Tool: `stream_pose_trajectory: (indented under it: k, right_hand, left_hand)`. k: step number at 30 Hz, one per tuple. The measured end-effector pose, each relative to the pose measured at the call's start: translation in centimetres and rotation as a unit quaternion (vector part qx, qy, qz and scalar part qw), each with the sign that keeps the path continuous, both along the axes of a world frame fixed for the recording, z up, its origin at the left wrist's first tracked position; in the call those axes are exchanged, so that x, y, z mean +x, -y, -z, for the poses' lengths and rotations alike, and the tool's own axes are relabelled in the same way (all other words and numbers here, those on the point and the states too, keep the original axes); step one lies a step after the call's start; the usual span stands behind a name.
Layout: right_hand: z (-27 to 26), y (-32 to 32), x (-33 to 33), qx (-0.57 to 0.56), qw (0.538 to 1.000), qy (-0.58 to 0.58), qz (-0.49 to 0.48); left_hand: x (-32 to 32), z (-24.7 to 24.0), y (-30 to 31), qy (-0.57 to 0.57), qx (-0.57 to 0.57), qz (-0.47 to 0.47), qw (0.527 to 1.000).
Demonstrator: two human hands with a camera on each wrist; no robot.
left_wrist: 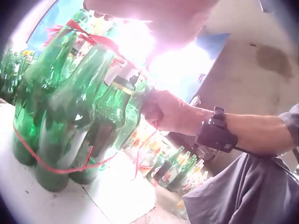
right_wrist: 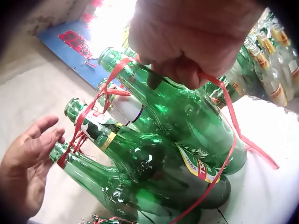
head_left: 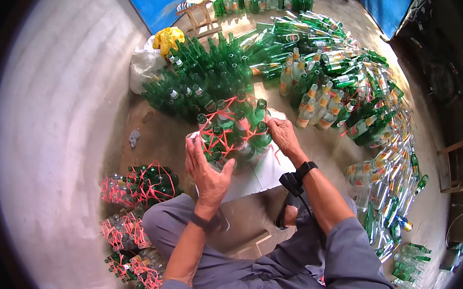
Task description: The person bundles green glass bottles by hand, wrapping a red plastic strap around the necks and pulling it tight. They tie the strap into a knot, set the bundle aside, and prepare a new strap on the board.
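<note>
Several green glass bottles [head_left: 261,138] stand bunched upright on a white board [head_left: 234,183]. Red plastic twine [left_wrist: 60,169] loops round their bodies and, higher up, winds among the necks. My right hand [head_left: 283,135] is at the right side of the bunch. In the right wrist view, its curled fingers grip the twine [right_wrist: 235,119], whose loose end trails down to the board. On the other side, my left hand [head_left: 208,177] is spread with fingers extended, the fingertips right at the necks of the left bottles.
Many loose green bottles [head_left: 203,79] stand behind the board, and a long heap of bottles [head_left: 363,78] curves down the right. Bundles tied with red twine [head_left: 139,186] sit at lower left by the wall. A small wooden stool [head_left: 199,18] stands at the back.
</note>
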State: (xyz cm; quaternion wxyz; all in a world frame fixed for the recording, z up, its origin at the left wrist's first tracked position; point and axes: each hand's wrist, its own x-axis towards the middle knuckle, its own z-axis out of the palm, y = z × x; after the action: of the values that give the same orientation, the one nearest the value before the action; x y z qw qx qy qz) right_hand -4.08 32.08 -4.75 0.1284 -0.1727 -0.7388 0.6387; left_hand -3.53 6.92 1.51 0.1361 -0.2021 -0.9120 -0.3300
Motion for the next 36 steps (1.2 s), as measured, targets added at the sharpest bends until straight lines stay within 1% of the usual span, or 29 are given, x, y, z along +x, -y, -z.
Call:
stream_pose_trajectory:
  k: [1,3,7,9,10,11,13,14,15,17,18,19,20,21,22,23,25,26,28,29,31,32,33,35,36]
  right_hand:
    - [0.0,0.0,0.0,0.004,1.0,-0.005,-0.001]
    - [0.0,0.0,0.1,0.008,1.0,-0.008,-0.001]
    - [0.7,0.6,-0.2,0.013,0.999,-0.016,0.028]
    - [0.9,1.3,0.0,0.016,0.999,-0.016,0.042]
    - [0.8,1.7,0.4,-0.001,0.999,-0.009,0.047]
    - [0.5,2.1,0.6,-0.018,0.999,-0.004,0.052]
    - [0.4,3.2,1.1,-0.025,0.998,-0.009,0.054]
    - [0.1,3.8,1.4,-0.044,0.997,-0.02,0.055]
    - [-0.1,4.5,1.8,-0.062,0.996,-0.03,0.058]
    - [1.1,5.3,1.8,-0.081,0.994,-0.048,0.056]
    - [1.7,5.5,1.5,-0.08,0.994,-0.052,0.051]
    - [2.3,5.6,1.2,-0.08,0.994,-0.056,0.047]
    - [2.9,5.6,1.2,-0.083,0.994,-0.059,0.049]
    - [2.1,5.5,1.4,-0.085,0.993,-0.062,0.051]
    - [1.1,5.3,1.7,-0.096,0.994,-0.045,0.034]
    - [0.5,5.1,1.9,-0.106,0.994,-0.028,0.017]
    - [1.0,4.3,1.7,-0.086,0.996,-0.02,0.0]
    - [1.3,4.1,1.7,-0.067,0.998,-0.008,-0.018]
    - [1.0,4.1,1.8,-0.078,0.997,-0.009,-0.023]
    - [0.8,4.3,1.7,-0.091,0.995,-0.013,-0.023]
    - [1.1,4.8,1.6,-0.09,0.996,-0.014,-0.015]
    - [1.3,4.8,1.4,-0.086,0.996,-0.015,-0.007]
    - [1.7,4.6,1.2,-0.087,0.996,-0.018,-0.004]
    - [3.0,4.3,1.1,-0.108,0.993,0.018,-0.041]
    - [3.7,4.2,1.0,-0.089,0.995,0.009,-0.046]
  left_hand:
    - [-0.1,0.6,-0.1,0.0,0.0,0.0,1.0]
    - [-0.3,2.2,-0.3,0.025,0.107,0.006,0.994]
    - [-1.0,3.0,-0.8,0.024,0.122,0.003,0.992]
    - [-2.4,3.0,0.2,0.022,0.091,0.029,0.995]
    - [-3.0,2.7,0.6,0.046,0.105,0.047,0.992]
    - [-3.9,2.9,1.3,0.048,0.105,0.045,0.992]
    - [-6.1,3.0,2.5,0.111,0.15,0.115,0.976]
    - [-7.2,2.7,3.0,0.151,0.158,0.125,0.968]
    - [-8.4,2.2,3.5,0.15,0.158,0.125,0.968]
    - [-10.3,1.4,4.0,0.278,0.26,0.204,0.902]
    - [-10.5,0.6,3.8,0.284,0.264,0.192,0.902]
    - [-10.2,0.0,3.6,0.281,0.264,0.193,0.902]
    - [-9.3,-0.3,3.1,0.204,0.17,0.111,0.958]
    - [-8.3,-0.3,2.8,0.122,0.072,0.026,0.99]
    - [-7.1,0.7,2.5,-0.002,0.025,-0.004,1.0]
    - [-5.6,1.7,2.4,-0.014,0.047,-0.013,0.999]
    - [-2.0,0.2,0.9,-0.092,-0.035,0.016,0.995]
    - [-1.0,-0.8,0.2,-0.091,-0.034,0.014,0.995]
    - [0.3,-2.6,-1.2,-0.189,-0.083,0.044,0.977]
    - [0.5,-3.2,-2.1,-0.19,-0.085,0.045,0.977]
    - [-0.2,-4.2,-4.3,-0.12,0.0,0.137,0.983]
    - [-1.2,-3.7,-5.3,-0.132,0.011,0.161,0.978]
    - [-2.0,-3.8,-6.5,-0.135,0.01,0.164,0.977]
    - [-3.4,-3.9,-8.7,-0.03,0.088,0.187,0.978]
    - [-4.1,-3.4,-9.8,-0.029,0.088,0.189,0.978]
